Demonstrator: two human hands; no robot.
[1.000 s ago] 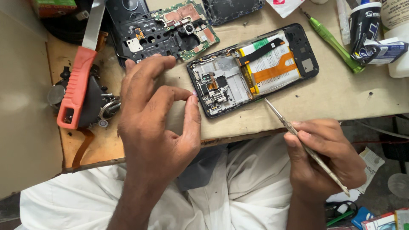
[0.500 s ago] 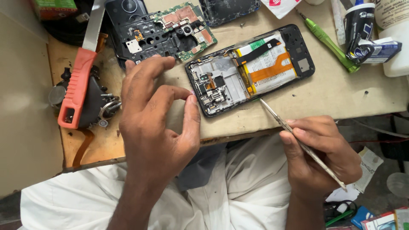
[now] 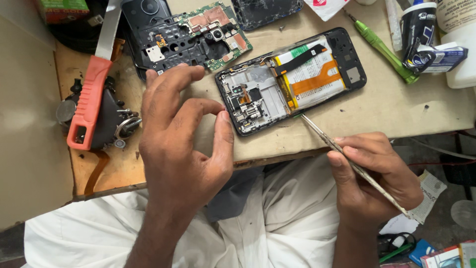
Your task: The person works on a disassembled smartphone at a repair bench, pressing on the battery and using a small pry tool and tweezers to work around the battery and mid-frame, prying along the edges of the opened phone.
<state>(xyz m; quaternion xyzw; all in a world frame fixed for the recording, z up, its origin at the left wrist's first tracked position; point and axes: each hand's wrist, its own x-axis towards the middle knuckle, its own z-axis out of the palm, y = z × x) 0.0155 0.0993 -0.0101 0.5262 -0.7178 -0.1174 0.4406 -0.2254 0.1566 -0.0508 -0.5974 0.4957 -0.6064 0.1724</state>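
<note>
An opened phone [image 3: 292, 79] lies face down on the table, its battery with orange tape and its circuit parts exposed. My left hand [image 3: 181, 144] hovers just left of it, thumb and index fingertip pinched close together, possibly on something tiny that I cannot make out. My right hand [image 3: 377, 173] holds metal tweezers [image 3: 347, 159] near the table's front edge; their tip touches the phone's lower edge. A removed circuit board [image 3: 215, 27] rests on a black phone back cover [image 3: 163, 39] above my left hand.
A red-handled knife [image 3: 91, 94] lies over a dark metal tool at the left. A green screwdriver [image 3: 384, 47], a dark tube and white bottles stand at the back right. Another cracked phone [image 3: 265, 10] lies at the top. My lap in white cloth is below the table edge.
The tweezers' tip has moved up to the phone's lower edge. My left hand has barely shifted.
</note>
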